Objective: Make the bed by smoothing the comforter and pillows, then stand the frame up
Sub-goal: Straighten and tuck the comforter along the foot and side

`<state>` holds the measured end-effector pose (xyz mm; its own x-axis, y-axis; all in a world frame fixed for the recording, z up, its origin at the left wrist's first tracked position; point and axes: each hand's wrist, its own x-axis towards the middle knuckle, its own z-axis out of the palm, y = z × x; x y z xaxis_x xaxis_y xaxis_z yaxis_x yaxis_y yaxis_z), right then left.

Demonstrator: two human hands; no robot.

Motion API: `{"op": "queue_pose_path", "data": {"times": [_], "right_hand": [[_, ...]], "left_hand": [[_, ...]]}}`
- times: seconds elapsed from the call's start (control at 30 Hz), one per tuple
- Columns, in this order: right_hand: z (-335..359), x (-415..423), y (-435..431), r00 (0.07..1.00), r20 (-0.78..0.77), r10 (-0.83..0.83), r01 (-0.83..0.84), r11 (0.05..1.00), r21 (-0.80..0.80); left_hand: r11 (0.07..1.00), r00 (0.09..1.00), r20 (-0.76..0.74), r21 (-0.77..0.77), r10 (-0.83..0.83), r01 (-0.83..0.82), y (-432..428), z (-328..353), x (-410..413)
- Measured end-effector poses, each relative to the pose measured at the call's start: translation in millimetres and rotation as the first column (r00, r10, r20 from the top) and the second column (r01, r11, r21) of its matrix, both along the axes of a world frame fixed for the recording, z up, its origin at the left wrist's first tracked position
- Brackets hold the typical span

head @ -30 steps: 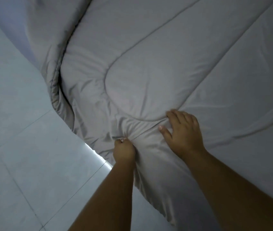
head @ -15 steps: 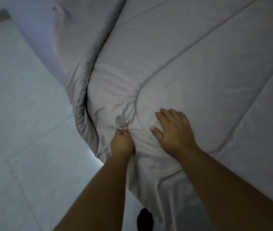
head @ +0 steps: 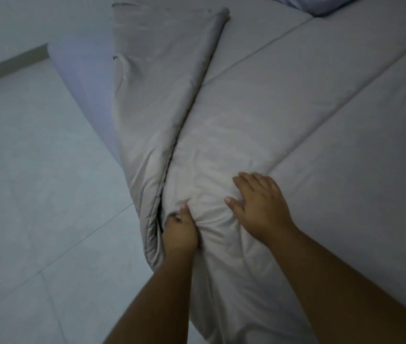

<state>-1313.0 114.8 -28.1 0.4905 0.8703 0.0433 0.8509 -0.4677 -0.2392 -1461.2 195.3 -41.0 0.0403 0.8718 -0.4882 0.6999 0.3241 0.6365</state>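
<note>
Comforter (head: 296, 120) lies over the bed, its near edge doubled back in a long fold (head: 157, 108) along the floor (head: 35, 194) side. My left hand (head: 180, 230) is clenched on a bunch of cloth at the fold's near end; my right hand (head: 259, 207) lies flat, fingers spread, just beside it. I should pin with the right and draw the bunch out toward the floor, low and steady, so the fold opens without dragging the smooth part.

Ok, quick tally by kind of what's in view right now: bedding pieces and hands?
Comforter: 1
Pillow, only its edge visible at top: 1
Mattress sheet, lavender: 1
Hands, left hand bunching the comforter, right hand flat on it: 2
Total: 5
</note>
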Motion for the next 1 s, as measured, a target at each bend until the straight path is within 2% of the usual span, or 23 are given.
{"op": "queue_pose_path", "data": {"times": [0.1,0.23,0.3,0.37,0.47,0.53,0.63,1.0], "right_hand": [[-4.7,1.4,25.8,1.0,0.004,0.004,-0.004,1.0,-0.018],[-0.9,1.4,52.7,0.999,0.004,-0.045,0.045,0.997,-0.069],[3.6,1.3,70.4,0.997,0.013,-0.078,0.079,0.992,-0.099],[8.2,1.8,90.8,0.993,0.027,-0.118,0.12,0.988,-0.096],[17.0,1.4,126.7,0.982,0.034,-0.185,0.186,0.981,-0.05],[21.6,2.5,152.2,0.974,0.029,-0.224,0.224,0.974,-0.021],[27.2,7.8,186.8,0.961,0.023,-0.276,0.275,0.961,0.029],[29.6,103.0,289.4,0.938,0.03,-0.344,0.339,0.934,0.113]], "left_hand": [[0.995,0.993,-0.063,-0.006,-0.104,0.104,20.1,-14.4,-5.3],[0.987,0.987,-0.077,-0.08,-0.143,0.137,20.2,-21.8,-17.5],[0.969,0.962,-0.132,-0.096,-0.237,0.226,28.1,-16.0,-17.8],[0.936,0.924,-0.145,-0.044,-0.352,0.35,45.1,-5.4,-16.4],[0.882,0.885,0.0,0.077,-0.466,0.465,86.8,17.2,-9.4],[0.828,0.835,0.044,0.17,-0.548,0.534,119.6,29.7,2.1],[0.731,0.764,-0.002,0.288,-0.645,0.618,170.0,39.8,26.2],[0.554,0.64,-0.17,0.367,-0.749,0.747,325.6,55.4,144.7]]}}
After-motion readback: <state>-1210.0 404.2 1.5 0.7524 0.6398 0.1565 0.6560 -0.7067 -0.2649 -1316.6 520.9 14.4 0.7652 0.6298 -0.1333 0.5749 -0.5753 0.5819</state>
